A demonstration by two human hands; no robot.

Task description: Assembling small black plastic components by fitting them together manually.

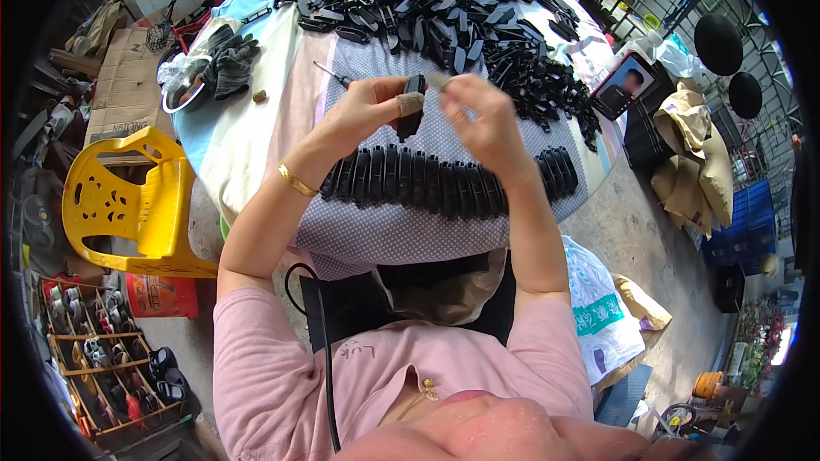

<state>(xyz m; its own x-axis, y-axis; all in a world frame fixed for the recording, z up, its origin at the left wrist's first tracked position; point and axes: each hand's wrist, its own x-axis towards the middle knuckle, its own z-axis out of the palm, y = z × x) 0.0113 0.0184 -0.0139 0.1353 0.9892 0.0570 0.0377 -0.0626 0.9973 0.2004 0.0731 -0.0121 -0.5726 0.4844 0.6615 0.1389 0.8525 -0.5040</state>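
Note:
My left hand [373, 109] pinches a black plastic piece [411, 111] upright between thumb and fingers, above the table. A tan wrap covers one of its digits. Just right of the piece, my right hand [481, 115] has its fingers curled inward; they are blurred, and whatever they pinch is too small to make out. Below both hands runs a curved row of black plastic parts [427, 185] standing side by side, partly behind my right forearm. A slim tool with a metal shaft [329, 71], like a screwdriver, lies beyond my left hand, its handle end partly hidden.
A large heap of loose black parts [444, 4] covers the far side of the cloth-covered table [376, 243]. Dark gloves [231, 61] lie at the left by a white bowl [178, 104]. A phone [626, 85] stands at the right edge. A yellow chair [128, 201] stands left.

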